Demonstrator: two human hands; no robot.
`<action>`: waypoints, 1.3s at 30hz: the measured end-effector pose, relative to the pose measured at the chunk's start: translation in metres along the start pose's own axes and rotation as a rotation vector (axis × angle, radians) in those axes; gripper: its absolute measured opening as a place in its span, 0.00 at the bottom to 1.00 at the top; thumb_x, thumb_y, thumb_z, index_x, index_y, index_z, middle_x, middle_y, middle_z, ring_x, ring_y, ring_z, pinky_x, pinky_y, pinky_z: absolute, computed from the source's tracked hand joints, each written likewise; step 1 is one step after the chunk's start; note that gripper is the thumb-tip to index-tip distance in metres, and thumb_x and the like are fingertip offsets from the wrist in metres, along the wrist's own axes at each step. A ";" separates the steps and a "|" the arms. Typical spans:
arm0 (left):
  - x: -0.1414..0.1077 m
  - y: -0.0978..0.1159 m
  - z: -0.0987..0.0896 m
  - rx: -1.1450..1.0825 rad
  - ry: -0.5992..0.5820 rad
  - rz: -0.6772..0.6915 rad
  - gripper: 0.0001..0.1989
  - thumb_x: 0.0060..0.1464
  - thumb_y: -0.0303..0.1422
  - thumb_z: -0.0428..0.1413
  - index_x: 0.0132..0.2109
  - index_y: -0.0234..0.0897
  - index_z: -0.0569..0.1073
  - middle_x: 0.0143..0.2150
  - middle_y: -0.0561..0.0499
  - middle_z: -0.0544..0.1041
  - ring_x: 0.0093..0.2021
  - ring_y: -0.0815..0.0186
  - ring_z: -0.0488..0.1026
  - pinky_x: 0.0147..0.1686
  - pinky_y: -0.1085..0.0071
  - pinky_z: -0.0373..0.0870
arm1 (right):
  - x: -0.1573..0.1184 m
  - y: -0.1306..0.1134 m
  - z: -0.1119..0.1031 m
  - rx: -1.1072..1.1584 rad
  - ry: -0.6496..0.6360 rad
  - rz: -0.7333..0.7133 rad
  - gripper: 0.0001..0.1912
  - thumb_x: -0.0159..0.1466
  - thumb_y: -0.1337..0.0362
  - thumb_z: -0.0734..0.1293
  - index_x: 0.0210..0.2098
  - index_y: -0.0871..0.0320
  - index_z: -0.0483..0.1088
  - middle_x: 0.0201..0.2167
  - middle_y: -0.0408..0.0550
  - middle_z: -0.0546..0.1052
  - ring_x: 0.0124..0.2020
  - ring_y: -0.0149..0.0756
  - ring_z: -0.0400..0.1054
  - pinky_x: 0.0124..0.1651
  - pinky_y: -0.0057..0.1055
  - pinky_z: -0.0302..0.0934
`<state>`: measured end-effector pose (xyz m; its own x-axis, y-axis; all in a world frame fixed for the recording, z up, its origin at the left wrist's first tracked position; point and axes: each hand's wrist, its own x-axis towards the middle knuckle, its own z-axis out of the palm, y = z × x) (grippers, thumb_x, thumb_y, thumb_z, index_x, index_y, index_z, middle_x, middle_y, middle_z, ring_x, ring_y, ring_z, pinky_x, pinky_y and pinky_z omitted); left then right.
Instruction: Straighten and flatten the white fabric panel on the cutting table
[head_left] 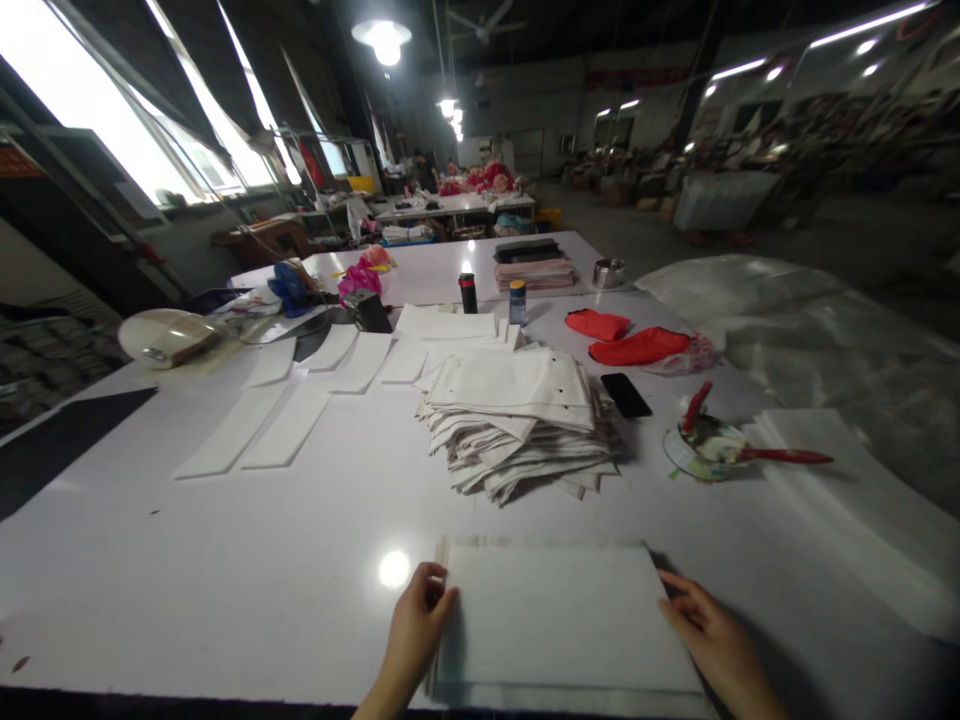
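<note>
1. Far left of the cloth pile [517, 400], a dark sheet [67, 435] lies along the table [315, 560].
2. Left of the pile, white strips [232, 430] lie flat; beyond them stand a black box [369, 312] and a bright pink bag [360, 280].
3. Nearer the wearer than the pile and to its left, the left hand [420, 615] has its fingers curled, with thumb and fingertips at the white panel's left edge; whether they pinch it, I cannot tell.
4. The white panel [555, 615] lies flat in front of the pile, between both hands, with layers showing along its edges.
5. Behind the pile stand a black bottle [469, 295] with a red band and a blue bottle [517, 303].
6. Right of the pile are a black phone [626, 395] and, farther back, red cloth items [637, 347].
7. In front of the pile and to its right, the right hand [701, 625] is loosely open, thumb and fingers slightly apart, touching the panel's right edge.
8. Farther right of the pile sits a smeared container [705, 455] with red-handled tools.
</note>
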<state>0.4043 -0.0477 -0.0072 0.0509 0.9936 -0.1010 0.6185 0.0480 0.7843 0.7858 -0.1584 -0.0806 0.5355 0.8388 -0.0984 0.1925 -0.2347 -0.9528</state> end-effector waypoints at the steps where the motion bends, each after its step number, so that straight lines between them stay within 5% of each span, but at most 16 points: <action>1: 0.000 -0.002 0.001 0.007 0.000 0.005 0.13 0.48 0.42 0.52 0.39 0.41 0.64 0.26 0.56 0.71 0.27 0.65 0.69 0.31 0.71 0.62 | 0.000 0.000 0.001 -0.009 -0.006 -0.008 0.26 0.48 0.47 0.67 0.43 0.54 0.73 0.23 0.43 0.73 0.26 0.42 0.70 0.29 0.32 0.64; 9: 0.001 -0.009 0.005 0.009 -0.004 0.014 0.13 0.48 0.43 0.53 0.38 0.42 0.65 0.25 0.57 0.72 0.27 0.65 0.69 0.30 0.71 0.63 | -0.001 0.003 0.002 -0.038 -0.044 0.000 0.29 0.51 0.46 0.65 0.47 0.55 0.72 0.23 0.42 0.72 0.26 0.41 0.69 0.29 0.32 0.63; 20: 0.006 -0.020 0.008 -0.112 0.011 -0.042 0.10 0.47 0.37 0.54 0.36 0.40 0.64 0.24 0.59 0.67 0.26 0.68 0.67 0.29 0.73 0.61 | 0.007 0.042 0.001 -0.006 -0.111 0.055 0.33 0.51 0.43 0.66 0.51 0.54 0.67 0.26 0.41 0.73 0.31 0.43 0.70 0.34 0.33 0.62; 39: 0.007 -0.020 0.009 0.022 -0.007 0.017 0.12 0.49 0.41 0.53 0.39 0.41 0.65 0.26 0.57 0.72 0.28 0.66 0.70 0.30 0.72 0.62 | 0.002 0.020 0.006 -0.120 -0.112 -0.036 0.29 0.55 0.48 0.63 0.51 0.57 0.67 0.25 0.40 0.70 0.28 0.39 0.68 0.33 0.32 0.60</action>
<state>0.3991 -0.0430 -0.0291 0.0670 0.9935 -0.0921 0.6344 0.0288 0.7725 0.7860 -0.1587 -0.1019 0.4325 0.8958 -0.1025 0.3106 -0.2547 -0.9158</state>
